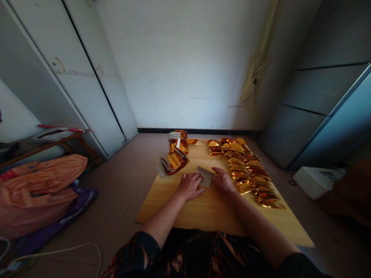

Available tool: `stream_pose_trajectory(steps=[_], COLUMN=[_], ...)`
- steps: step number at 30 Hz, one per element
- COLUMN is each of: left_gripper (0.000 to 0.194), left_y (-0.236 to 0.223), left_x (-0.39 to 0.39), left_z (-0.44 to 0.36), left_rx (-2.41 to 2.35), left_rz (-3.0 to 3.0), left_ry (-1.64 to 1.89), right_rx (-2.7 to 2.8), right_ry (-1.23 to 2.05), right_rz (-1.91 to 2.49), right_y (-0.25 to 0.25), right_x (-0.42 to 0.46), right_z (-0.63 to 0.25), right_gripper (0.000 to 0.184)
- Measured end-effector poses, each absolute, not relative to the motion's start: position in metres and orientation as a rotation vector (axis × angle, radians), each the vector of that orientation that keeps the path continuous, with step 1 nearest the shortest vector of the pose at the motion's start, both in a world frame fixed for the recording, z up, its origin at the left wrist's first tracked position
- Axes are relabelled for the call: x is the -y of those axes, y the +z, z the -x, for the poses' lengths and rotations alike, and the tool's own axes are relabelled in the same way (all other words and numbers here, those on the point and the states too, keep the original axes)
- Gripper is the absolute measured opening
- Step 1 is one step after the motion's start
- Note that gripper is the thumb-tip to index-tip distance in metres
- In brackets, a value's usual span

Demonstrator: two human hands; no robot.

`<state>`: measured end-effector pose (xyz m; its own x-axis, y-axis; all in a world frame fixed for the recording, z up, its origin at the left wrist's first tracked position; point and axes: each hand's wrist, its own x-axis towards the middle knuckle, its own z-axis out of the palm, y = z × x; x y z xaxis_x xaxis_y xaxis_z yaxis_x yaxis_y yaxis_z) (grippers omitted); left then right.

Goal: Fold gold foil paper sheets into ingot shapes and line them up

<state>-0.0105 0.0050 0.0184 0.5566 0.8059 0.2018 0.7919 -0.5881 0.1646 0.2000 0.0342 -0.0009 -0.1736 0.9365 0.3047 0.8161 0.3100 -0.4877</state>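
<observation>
A small greyish sheet of paper (206,177) lies on the wooden board between my two hands, its dull side up. My left hand (189,186) rests flat at the sheet's left side, fingers stretched and thumb apart. At the opposite edge, my right hand (222,180) has its fingers bent and closed on the paper. Rows of folded gold foil paper pieces (237,164) stand to the right of my right hand. Beyond my left hand sit stacks of loose gold foil sheets (175,159), some with their grey backs showing.
The wooden board (199,214) serves as a low worktop in front of me. An orange plastic bag (49,193) lies on the floor at left, near a pale cable (60,250). A cabinet (66,73), a fridge (321,92) and a white box (310,181) stand around.
</observation>
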Motion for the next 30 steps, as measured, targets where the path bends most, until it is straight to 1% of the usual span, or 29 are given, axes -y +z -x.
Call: stream_pose_trajectory(steps=[4,9,20,25,30], left_gripper=[0.046,0.047,0.051,0.048,0.051], left_y=[0.018,0.016,0.019,0.016,0.013], left_x=[-0.007,-0.008,-0.007,-0.008,-0.009], left_z=[0.011,0.01,0.01,0.011,0.013], left_rx=[-1.394,-1.4,-1.394,-1.382,-1.424], left_rz=[-2.723,-2.727,-2.676,-2.681,-2.686], left_ry=[0.394,0.411,0.363,0.38,0.457], right_rx=[2.079,2.19,2.4,2.432,2.38], right_ry=[0.282,0.198,-0.048,-0.054,-0.039], right_rz=[1.693,1.774,1.663,1.636,1.669], right_y=[0.008,0.018,0.02,0.02,0.016], right_x=[-0.035,-0.025,-0.015,-0.013,-0.016], right_z=[-0.192,-0.185,-0.182,-0.182,-0.184], right_gripper=[0.036,0.034,0.027,0.026,0.029])
